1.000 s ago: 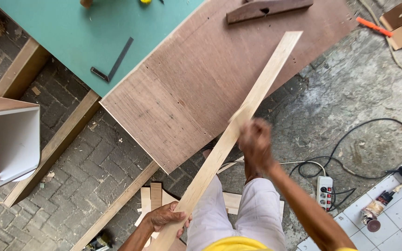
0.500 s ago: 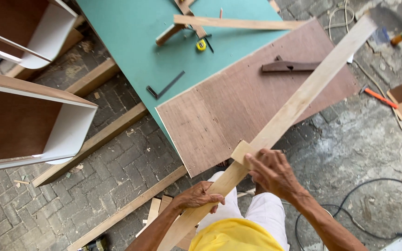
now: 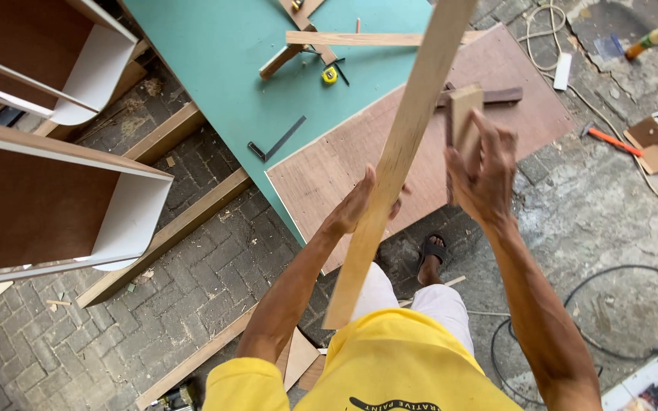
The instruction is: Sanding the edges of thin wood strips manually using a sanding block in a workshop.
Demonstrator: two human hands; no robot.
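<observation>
Left hand point(image 3: 361, 204) of mine is wrapped around a long pale wooden strip point(image 3: 399, 156), gripping it about the middle and holding it up in front of me, so that its far end runs out past the top of the head view and its near end hangs free above my yellow shirt point(image 3: 386, 365). Right hand point(image 3: 485, 171) is closed on a small wooden block point(image 3: 464, 118), fingers curled over it, raised just beside the strip but not touching it; whether the block carries sanding paper I cannot tell. Judging from this, I am between strokes, looking along the strip, and the rubbing of its face seems only partly done: the wood looks clean and light, yet the block is off it, so I take more passes to be left. Below lies the green surface point(image 3: 215, 53) with a brown plywood sheet point(image 3: 336, 171) resting over its near corner. On the green part sit a dark metal square point(image 3: 277, 141), a yellow tape measure point(image 3: 330, 74) and some loose wooden battens point(image 3: 359, 38); a dark wooden plane point(image 3: 496, 96) lies on the plywood, partly hidden by my block. To my left stand open cabinet carcasses point(image 3: 47, 183), brown with white edges, on the brick paving point(image 3: 192, 266). My sandalled foot point(image 3: 432, 251) shows below, and an orange-handled tool point(image 3: 611, 140) lies on the concrete to the right.
</observation>
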